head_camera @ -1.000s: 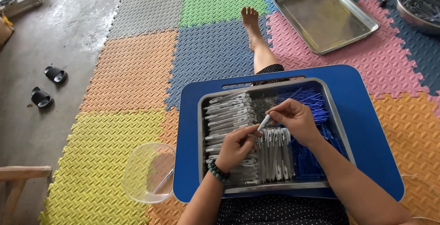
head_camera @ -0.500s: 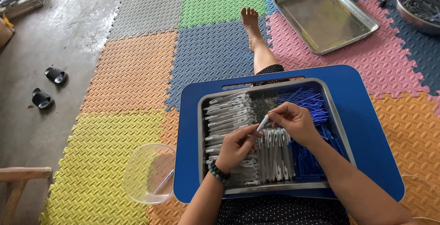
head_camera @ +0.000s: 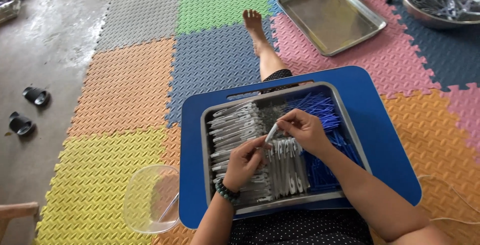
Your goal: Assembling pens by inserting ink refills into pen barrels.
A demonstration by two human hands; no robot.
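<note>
Near the frame's centre, the left hand (head_camera: 246,161) and right hand (head_camera: 303,131) both pinch one white pen barrel (head_camera: 271,134). Its long axis slants, tip toward upper right, over the metal tray (head_camera: 280,206) on the blue lap desk (head_camera: 385,140).

- Bright, even daylight; no hard-edged shadows anywhere on the foam mats (head_camera: 135,80).
- Bare concrete floor (head_camera: 45,40) at upper left shows a pale washed-out sheen, light seemingly from that side.
- Soft glare on the empty metal tray (head_camera: 331,14) and on the rim of the steel bowl (head_camera: 440,21) at top right.
- Faint shade beneath the hands.
- Wide-angle lens: mat seams bow outward toward the edges.
- Centre sharp; small white parts run together.
</note>
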